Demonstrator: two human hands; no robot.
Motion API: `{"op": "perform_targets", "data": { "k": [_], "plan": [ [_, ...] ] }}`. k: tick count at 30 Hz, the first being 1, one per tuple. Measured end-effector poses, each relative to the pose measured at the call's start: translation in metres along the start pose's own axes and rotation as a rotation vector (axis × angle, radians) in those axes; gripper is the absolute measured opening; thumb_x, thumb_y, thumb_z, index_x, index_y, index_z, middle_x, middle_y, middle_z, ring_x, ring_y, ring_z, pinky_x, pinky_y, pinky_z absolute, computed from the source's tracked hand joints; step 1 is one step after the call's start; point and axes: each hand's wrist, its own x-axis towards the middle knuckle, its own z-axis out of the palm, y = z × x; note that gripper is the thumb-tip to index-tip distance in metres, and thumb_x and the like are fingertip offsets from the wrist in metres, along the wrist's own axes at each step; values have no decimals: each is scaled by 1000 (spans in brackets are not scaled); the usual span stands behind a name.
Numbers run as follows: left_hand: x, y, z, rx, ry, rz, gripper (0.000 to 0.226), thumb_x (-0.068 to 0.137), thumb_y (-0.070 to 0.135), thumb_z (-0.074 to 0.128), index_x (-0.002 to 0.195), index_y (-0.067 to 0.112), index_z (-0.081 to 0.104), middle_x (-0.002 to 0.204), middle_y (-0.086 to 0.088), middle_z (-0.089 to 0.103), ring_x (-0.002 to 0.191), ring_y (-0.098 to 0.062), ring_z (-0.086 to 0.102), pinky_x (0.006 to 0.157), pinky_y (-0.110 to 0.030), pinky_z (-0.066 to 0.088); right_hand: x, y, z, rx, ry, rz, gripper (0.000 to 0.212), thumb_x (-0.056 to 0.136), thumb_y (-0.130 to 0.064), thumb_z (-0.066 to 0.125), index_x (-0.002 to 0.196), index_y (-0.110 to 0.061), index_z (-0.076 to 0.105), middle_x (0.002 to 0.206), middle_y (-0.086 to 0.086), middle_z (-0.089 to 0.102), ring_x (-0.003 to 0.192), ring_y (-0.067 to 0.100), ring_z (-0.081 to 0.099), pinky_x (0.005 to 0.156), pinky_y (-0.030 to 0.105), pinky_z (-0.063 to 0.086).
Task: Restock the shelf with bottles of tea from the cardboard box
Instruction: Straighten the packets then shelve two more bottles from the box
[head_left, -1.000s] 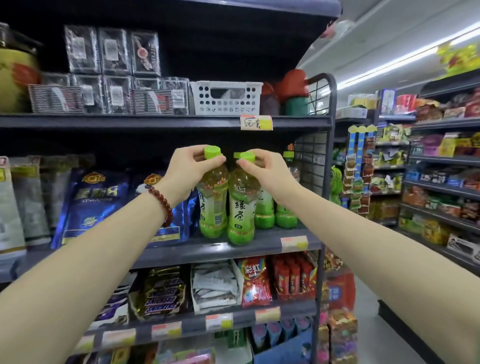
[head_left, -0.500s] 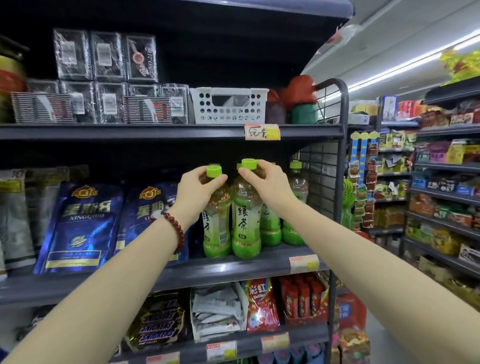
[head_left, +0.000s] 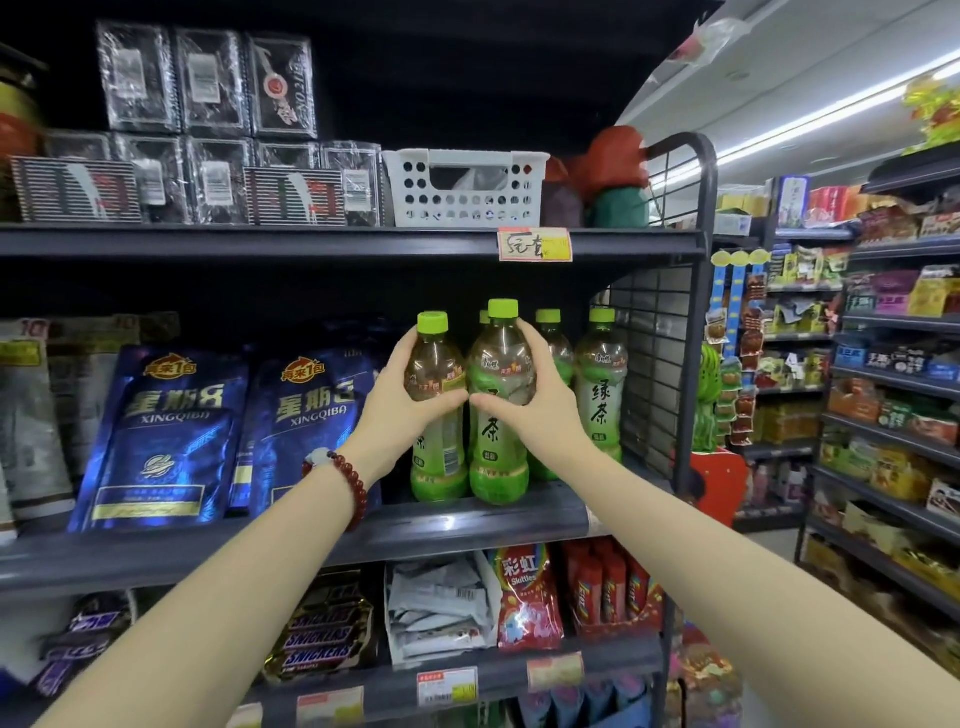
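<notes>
Five green-capped tea bottles (head_left: 597, 384) are counted on the middle shelf (head_left: 208, 545), one of them largely hidden behind the front pair. Two hands (head_left: 395, 410) are seen, and two blue bags (head_left: 166, 436) beside the bottles. One white basket (head_left: 462, 187) is counted on the upper shelf.

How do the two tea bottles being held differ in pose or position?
The left hand grips the left bottle; the right hand grips the right bottle.
The right bottle's cap sits higher in frame than the left bottle's.
The right bottle's label faces the camera more squarely; the left bottle's is turned partly away.
Shared: green caps, upright, bases on the shelf, side by side.
</notes>
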Motion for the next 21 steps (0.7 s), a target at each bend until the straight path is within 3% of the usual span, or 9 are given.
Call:
{"op": "perform_targets", "data": {
  "k": [2, 6, 9, 11, 14, 17, 21],
  "plan": [
    [-4, -5, -1, -34, 13, -49, 88, 69, 18, 80, 139, 35, 30, 123, 9, 54, 113, -8, 55, 94, -30, 47, -3, 1, -2, -37, -17, 88, 97, 71, -31, 81, 146, -31, 21, 147, -6, 38, 130, 10, 39, 102, 25, 33],
    [-10, -20, -6, 191, -37, -192, 88, 67, 21, 82, 139, 26, 32, 128, 3, 55, 116, -18, 56, 95, -35, 48, -12, 8, -5, -220, -130, 283, 88, 75, -38, 76, 145, -13, 29, 143, 5, 44, 130, 22, 43, 100, 29, 37],
    [-14, -25, -9, 154, -107, -272, 99, 71, 14, 79, 144, 38, 18, 108, 8, 57, 95, -13, 60, 77, -36, 56, -11, 11, -3, -234, -128, 282, 87, 77, -37, 75, 146, -12, 28, 145, 7, 43, 131, 23, 42, 100, 29, 37],
    [-14, -26, -10, 118, -120, -304, 102, 73, 10, 77, 145, 41, 11, 97, 12, 52, 92, -12, 57, 78, -39, 55, -9, 12, -1, -211, -111, 274, 82, 79, -31, 74, 145, -11, 31, 144, 8, 44, 130, 24, 43, 94, 25, 36],
    [-12, -29, -9, 89, -96, -312, 101, 74, 5, 75, 145, 42, 13, 95, 14, 53, 92, -11, 57, 81, -42, 53, -7, 18, 3, -168, -96, 287, 81, 79, -32, 74, 145, -13, 31, 144, 6, 44, 132, 23, 42, 102, 31, 37],
    [-9, -31, -9, 36, -87, -315, 99, 75, 2, 74, 144, 44, 17, 100, 8, 58, 95, -15, 59, 75, -38, 53, -3, 27, 6, -152, -91, 283, 80, 74, -39, 75, 142, -17, 39, 138, 3, 52, 129, 21, 46, 107, 39, 40],
    [-7, -34, -8, -11, -56, -314, 98, 75, -2, 72, 144, 41, 18, 95, 11, 56, 89, -8, 57, 63, -29, 51, 0, 33, 11, -121, -77, 273, 79, 73, -40, 76, 141, -16, 42, 138, 2, 53, 128, 20, 47, 106, 40, 41]
  ]
}}
